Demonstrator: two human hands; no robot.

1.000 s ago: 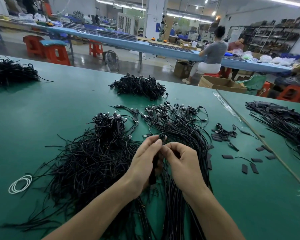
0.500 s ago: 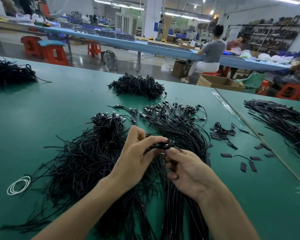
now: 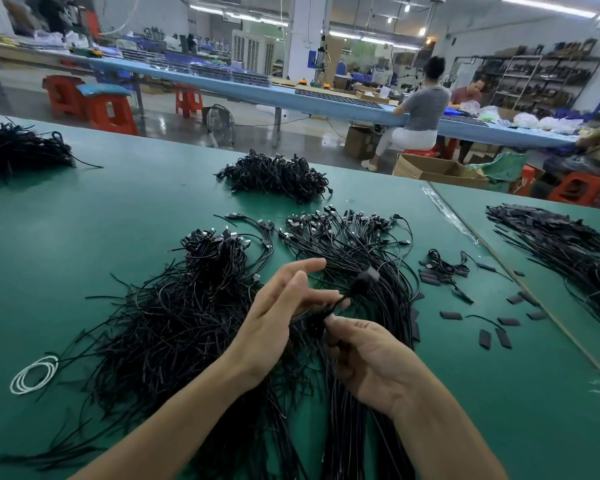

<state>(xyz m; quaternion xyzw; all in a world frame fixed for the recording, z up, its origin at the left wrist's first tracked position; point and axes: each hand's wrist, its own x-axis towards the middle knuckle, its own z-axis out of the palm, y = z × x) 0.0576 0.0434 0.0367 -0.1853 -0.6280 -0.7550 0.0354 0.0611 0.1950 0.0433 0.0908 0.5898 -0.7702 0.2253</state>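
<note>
Though thin, black cable (image 3: pixel 357 287) (blurry end).

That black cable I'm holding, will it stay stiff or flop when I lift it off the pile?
Probably floppy: the cable curves above the right hand pinching it. Likely light, since a pinch alone carries it. It may snag, as the pile beneath looks tangled.

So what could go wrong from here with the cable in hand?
1. Only the right hand pinches the cable; the left hand is spread open, so the bunched part could spring loose.
2. The cable's plug end, blurred, hangs just above the loose cable pile and might snag in it.
</note>
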